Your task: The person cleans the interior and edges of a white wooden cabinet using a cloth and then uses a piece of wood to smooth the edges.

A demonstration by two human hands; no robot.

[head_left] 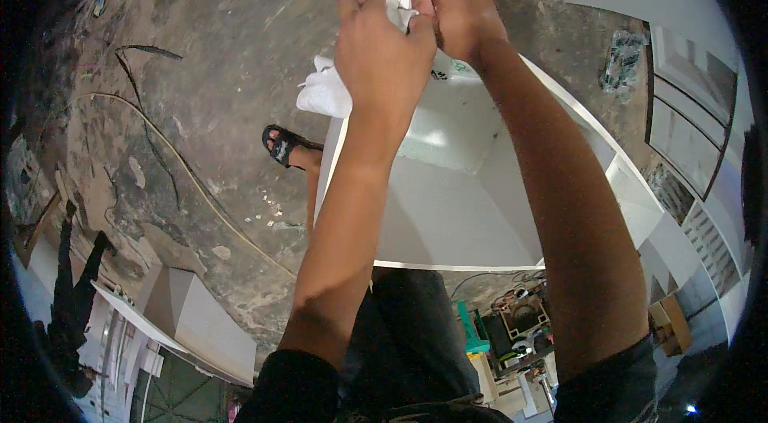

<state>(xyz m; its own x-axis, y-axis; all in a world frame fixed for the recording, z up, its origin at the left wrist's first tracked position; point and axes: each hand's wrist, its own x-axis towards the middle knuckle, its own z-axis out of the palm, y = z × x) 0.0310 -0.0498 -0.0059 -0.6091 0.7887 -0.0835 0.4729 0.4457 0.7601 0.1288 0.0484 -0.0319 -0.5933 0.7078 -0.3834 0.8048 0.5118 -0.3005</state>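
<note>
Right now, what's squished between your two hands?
A crumpled white cloth is pinched between the left hand and right hand, above the white cabinet panel, in the head view.

A rough, stained concrete floor fills the scene, crossed by a thin pale cable and scattered with small debris. White panels lean along the right side. Another white board lies lower left. Daylight falls evenly.
</note>
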